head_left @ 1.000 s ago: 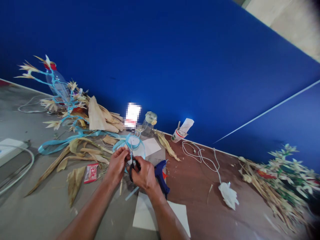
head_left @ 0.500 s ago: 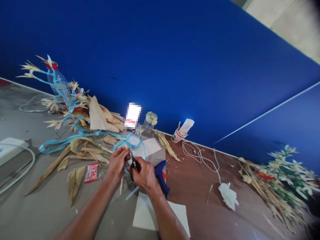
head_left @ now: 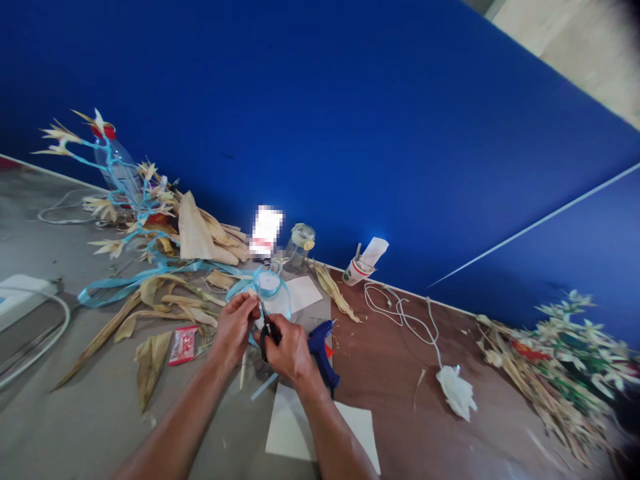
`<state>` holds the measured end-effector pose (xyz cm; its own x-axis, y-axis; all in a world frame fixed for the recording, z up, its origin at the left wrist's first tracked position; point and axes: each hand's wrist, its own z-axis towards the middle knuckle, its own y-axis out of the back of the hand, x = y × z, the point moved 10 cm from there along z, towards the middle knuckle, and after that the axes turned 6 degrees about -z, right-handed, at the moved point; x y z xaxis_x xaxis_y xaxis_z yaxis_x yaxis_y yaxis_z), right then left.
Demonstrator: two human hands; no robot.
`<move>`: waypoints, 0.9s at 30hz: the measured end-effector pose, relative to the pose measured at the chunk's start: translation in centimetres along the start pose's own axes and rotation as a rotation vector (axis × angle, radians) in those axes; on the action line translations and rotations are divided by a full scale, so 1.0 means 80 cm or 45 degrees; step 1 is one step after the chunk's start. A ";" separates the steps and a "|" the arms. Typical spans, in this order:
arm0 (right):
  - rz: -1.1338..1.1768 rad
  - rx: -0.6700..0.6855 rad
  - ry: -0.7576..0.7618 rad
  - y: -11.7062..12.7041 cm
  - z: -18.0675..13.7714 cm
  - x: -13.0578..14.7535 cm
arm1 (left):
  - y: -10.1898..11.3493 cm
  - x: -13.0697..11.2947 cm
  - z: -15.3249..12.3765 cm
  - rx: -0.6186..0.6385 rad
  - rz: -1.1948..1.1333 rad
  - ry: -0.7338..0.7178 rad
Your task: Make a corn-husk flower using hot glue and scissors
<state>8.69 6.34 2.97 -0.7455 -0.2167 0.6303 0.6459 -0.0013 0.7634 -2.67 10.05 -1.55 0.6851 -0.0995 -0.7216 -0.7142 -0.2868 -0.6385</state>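
My right hand (head_left: 291, 348) is closed around the black handles of a pair of scissors (head_left: 267, 332), whose blades point up and away from me. Close to the blades, my left hand (head_left: 234, 323) pinches a small pale piece (head_left: 253, 294), mostly hidden by the fingers. Just beyond both hands sits a roll of light blue ribbon (head_left: 269, 283). A blue glue gun (head_left: 323, 353) lies right of my right hand, and a white sheet (head_left: 285, 430) is partly under my right forearm. Dried corn husks (head_left: 185, 307) and a red packet (head_left: 183, 345) lie left of my left hand.
Husk flowers on blue stems (head_left: 143, 210) lean by a plastic bottle (head_left: 117, 163) at the back left. A lit phone (head_left: 267, 230), a jar (head_left: 300, 245) and a cup (head_left: 356, 272) stand along the blue partition (head_left: 320, 120). A white cable (head_left: 400, 308) and more flowers (head_left: 575, 340) lie right.
The scissors and the fingers of both hands have shifted very slightly. Everything else on the table stays where it was.
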 end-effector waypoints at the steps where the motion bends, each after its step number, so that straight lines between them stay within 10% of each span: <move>1: -0.002 0.000 0.005 -0.001 0.000 0.000 | 0.001 0.000 0.000 -0.004 0.001 -0.002; 27: 0.211 0.062 0.002 0.000 0.004 -0.011 | 0.010 -0.012 0.011 0.026 0.118 -0.066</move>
<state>9.34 6.87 2.47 -0.6294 -0.2116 0.7477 0.7510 0.0818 0.6552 -3.98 10.75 -1.61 0.6080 -0.0752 -0.7903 -0.7772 -0.2593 -0.5733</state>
